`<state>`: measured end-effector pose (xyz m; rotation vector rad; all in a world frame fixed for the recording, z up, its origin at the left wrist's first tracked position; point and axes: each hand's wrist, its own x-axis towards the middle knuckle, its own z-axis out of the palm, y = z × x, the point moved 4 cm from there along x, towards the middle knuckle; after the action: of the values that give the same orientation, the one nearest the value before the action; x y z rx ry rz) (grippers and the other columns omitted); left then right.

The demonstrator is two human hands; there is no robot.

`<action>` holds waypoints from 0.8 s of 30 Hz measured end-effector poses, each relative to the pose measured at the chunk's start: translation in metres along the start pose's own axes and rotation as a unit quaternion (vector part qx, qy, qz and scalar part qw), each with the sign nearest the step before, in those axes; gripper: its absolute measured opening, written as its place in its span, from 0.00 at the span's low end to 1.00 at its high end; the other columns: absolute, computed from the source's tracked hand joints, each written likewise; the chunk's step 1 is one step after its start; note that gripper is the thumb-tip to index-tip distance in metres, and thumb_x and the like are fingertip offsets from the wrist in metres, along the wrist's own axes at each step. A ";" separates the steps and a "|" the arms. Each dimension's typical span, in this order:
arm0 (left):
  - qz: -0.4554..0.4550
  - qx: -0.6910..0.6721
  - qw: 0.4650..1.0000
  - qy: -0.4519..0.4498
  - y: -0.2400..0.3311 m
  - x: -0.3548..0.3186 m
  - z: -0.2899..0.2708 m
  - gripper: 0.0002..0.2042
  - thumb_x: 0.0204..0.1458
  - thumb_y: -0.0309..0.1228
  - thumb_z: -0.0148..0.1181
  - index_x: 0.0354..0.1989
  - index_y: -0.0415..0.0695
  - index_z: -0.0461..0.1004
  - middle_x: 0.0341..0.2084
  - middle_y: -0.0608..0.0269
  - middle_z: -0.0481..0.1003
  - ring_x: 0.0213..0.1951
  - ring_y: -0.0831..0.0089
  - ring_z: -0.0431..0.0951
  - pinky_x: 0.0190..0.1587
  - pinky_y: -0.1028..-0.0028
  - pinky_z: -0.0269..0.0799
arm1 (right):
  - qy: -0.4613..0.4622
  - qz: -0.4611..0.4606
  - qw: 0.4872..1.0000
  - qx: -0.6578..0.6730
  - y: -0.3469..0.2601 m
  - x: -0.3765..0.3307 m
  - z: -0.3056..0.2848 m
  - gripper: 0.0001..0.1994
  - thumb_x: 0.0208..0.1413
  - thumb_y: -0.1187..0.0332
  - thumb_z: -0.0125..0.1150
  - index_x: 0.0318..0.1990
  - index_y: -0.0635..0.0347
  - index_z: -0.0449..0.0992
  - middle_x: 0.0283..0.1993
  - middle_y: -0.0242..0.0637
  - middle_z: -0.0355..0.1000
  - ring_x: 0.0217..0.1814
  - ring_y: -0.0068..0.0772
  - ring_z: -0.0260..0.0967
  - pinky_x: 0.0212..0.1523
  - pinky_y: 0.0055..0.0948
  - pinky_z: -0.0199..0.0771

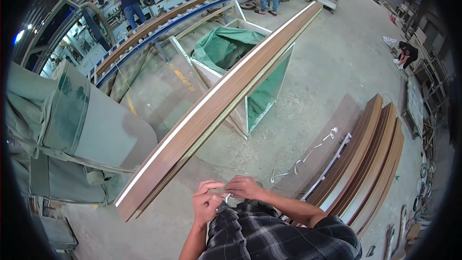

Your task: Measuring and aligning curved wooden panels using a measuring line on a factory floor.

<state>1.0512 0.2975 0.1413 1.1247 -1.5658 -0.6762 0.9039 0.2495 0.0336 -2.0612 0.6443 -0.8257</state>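
My left hand (207,201) and my right hand (244,187) meet in front of my chest, fingers pinched together on a small pale strip (227,194) that I cannot make out clearly. Just left of them a long brown wood-grain panel (211,110) with a white edge band slants from near my left hand up to the far right. Neither hand touches the panel.
A white-framed bin lined with green cloth (226,48) stands behind the panel. Stacked brown panels (370,159) lie on the floor at right, with white strapping (308,156) beside them. A green dust-collector bag (67,115) is at left. People stand by a long conveyor (159,24); one crouches far right (408,54).
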 end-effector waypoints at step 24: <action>-0.102 0.318 0.920 0.206 -0.038 -0.115 -0.126 0.01 0.48 0.21 0.54 0.27 0.38 0.72 0.24 0.54 0.73 0.28 0.60 0.73 0.32 0.69 0.68 | -0.137 0.144 0.968 0.156 -0.007 0.021 0.063 0.10 0.49 0.74 0.59 0.40 0.64 0.76 0.32 0.37 0.72 0.26 0.23 0.71 0.24 0.22 0.71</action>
<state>1.1840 0.4018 0.0977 1.7992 -1.3329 -0.0211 0.9656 0.2696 0.0171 -1.7043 0.5984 -0.4324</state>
